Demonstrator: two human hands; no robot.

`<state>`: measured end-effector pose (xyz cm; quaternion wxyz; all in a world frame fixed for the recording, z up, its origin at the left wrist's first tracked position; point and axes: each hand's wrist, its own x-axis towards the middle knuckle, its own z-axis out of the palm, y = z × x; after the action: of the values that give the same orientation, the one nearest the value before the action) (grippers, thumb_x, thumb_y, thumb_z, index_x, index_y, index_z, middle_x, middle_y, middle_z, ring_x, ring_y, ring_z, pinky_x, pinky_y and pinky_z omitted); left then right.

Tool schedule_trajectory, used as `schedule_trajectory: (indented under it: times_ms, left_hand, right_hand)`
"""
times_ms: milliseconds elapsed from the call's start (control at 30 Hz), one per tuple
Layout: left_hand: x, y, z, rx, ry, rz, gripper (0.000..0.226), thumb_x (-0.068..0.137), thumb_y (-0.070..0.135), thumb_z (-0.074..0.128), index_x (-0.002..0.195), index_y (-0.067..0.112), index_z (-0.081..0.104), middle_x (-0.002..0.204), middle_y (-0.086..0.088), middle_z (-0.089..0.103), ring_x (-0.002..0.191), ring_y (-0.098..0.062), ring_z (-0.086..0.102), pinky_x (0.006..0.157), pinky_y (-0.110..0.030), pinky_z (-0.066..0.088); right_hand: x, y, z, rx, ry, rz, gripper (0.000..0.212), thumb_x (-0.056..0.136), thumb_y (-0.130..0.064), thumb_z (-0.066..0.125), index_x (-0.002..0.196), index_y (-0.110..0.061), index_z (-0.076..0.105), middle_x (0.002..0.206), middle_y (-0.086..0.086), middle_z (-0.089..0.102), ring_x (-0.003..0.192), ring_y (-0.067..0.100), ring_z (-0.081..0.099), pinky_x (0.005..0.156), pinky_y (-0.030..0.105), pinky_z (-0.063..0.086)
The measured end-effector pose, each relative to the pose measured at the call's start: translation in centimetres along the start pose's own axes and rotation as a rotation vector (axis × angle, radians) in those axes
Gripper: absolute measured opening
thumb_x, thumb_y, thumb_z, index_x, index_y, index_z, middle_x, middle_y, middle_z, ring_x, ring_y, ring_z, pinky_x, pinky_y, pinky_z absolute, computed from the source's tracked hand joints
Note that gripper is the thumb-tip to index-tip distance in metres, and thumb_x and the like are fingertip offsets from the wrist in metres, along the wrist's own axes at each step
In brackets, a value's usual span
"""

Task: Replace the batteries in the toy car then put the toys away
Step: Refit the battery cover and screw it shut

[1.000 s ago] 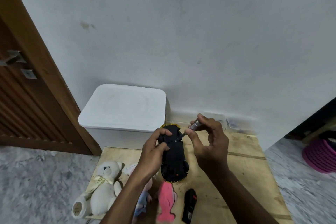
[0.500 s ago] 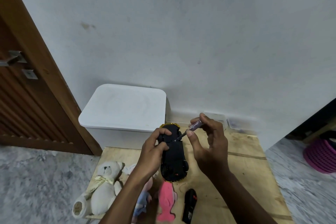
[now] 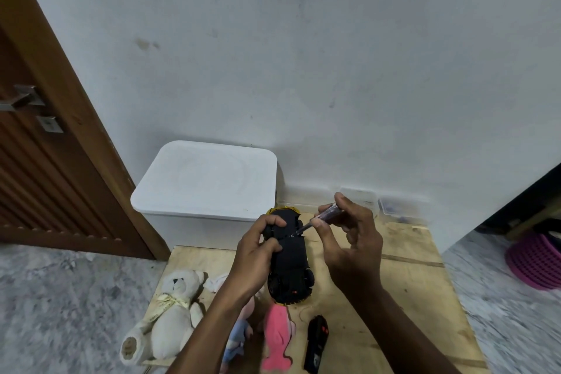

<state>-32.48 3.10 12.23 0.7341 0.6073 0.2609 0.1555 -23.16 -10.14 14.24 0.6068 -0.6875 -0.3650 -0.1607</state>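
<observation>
The upturned toy car [image 3: 288, 258] is gripped by the left hand [image 3: 258, 255]; just right of it, a screwdriver [image 3: 318, 217] is pinched by the right hand [image 3: 352, 240], tip touching the underside.

Bin [image 3: 206, 179] behind board [image 3: 409, 282], teddy [image 3: 173, 310] L of car [image 3: 288, 255], remote [image 3: 315, 343] before car

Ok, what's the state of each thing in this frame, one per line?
toy car: upside down, gripped by left hand
screwdriver: pinched by right hand, tip on the car's underside
white bin: lid on
teddy bear: lying on the board
remote: lying on the board, untouched
</observation>
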Motion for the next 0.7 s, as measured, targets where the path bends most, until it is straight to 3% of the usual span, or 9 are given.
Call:
schedule_trajectory:
  times_ms: [167, 400, 600, 700]
  left_hand:
    - [0.03, 0.26, -0.05, 0.008, 0.0, -0.002, 0.041, 0.084, -0.014, 0.044, 0.096, 0.02, 0.063, 0.11, -0.018, 0.063, 0.081, -0.023, 0.058, 0.065, -0.039, 0.046]
    - [0.15, 0.22, 0.04, 0.021, 0.002, 0.002, 0.039, 0.084, -0.014, 0.045, 0.097, 0.019, 0.063, 0.11, -0.016, 0.063, 0.078, -0.018, 0.06, 0.06, -0.034, 0.048]
    - [0.07, 0.06, 0.04, 0.023, -0.004, -0.001, 0.04, 0.085, -0.013, 0.045, 0.097, 0.02, 0.064, 0.111, -0.016, 0.062, 0.086, -0.023, 0.06, 0.067, -0.04, 0.049]
    - [0.04, 0.18, 0.05, 0.022, -0.008, -0.003, 0.04, 0.085, -0.013, 0.045, 0.097, 0.02, 0.063, 0.112, -0.015, 0.061, 0.085, -0.022, 0.06, 0.067, -0.04, 0.05]
  right_hand:
    - [0.26, -0.48, -0.18, 0.052, -0.13, 0.041, 0.074, 0.086, 0.002, 0.064, 0.132, -0.052, 0.044, 0.123, -0.002, 0.067, 0.117, 0.022, 0.065, 0.096, 0.052, 0.055]
    - [0.28, -0.09, -0.04, -0.003, -0.066, -0.056, 0.065, 0.081, 0.008, 0.072, 0.129, -0.031, 0.052, 0.101, 0.004, 0.07, 0.096, 0.02, 0.071, 0.081, 0.047, 0.059]
    - [0.22, -0.39, -0.07, 0.042, -0.135, 0.014, 0.072, 0.085, 0.001, 0.065, 0.132, -0.049, 0.045, 0.119, 0.001, 0.067, 0.113, 0.024, 0.067, 0.091, 0.052, 0.056]
    - [0.34, -0.46, 0.09, 0.067, -0.133, 0.043, 0.073, 0.087, 0.004, 0.063, 0.13, -0.052, 0.047, 0.112, 0.001, 0.07, 0.106, 0.024, 0.07, 0.086, 0.053, 0.058]
